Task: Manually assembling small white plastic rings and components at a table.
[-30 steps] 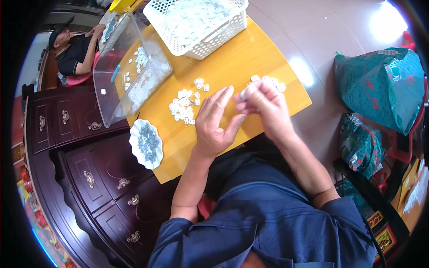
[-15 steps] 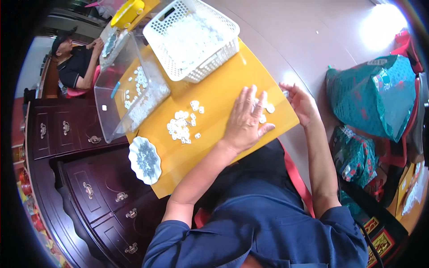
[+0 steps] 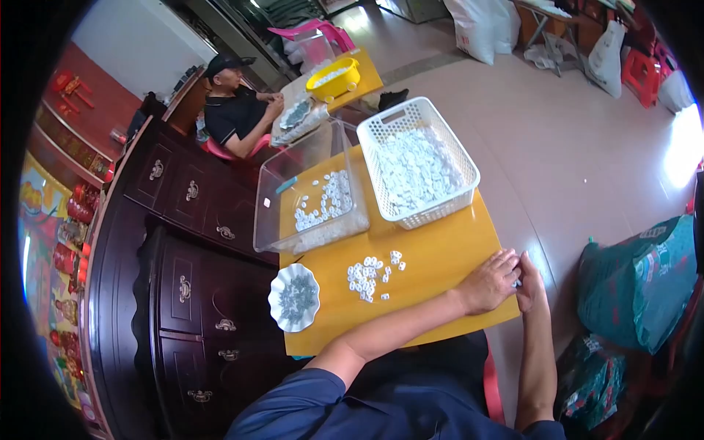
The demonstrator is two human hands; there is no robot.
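Observation:
At the right edge of the yellow table (image 3: 433, 330), my left hand (image 3: 490, 282) and my right hand (image 3: 532, 284) meet. The left fingers bend against the right hand, which is cupped upright just beyond the edge. A pale bit shows between them, mostly hidden by the fingers. Left of my hands lies a loose pile of small white plastic pieces (image 3: 363, 277), with a few scattered beside it. A scalloped white dish (image 3: 313, 301) at the table's left corner holds small grey pieces (image 3: 297, 299).
A white perforated basket (image 3: 440, 213) full of white pieces stands at the far side. Beside it is a clear plastic bin (image 3: 275, 238) with more pieces. Dark drawers (image 3: 183, 286) flank the left; teal bags (image 3: 634, 282) stand right. Another person (image 3: 235, 110) sits at a farther table.
My left hand has moved from lying spread on the table to the right hand at the edge. White pieces that lay beneath it are gone from the tabletop. The view has tilted up.

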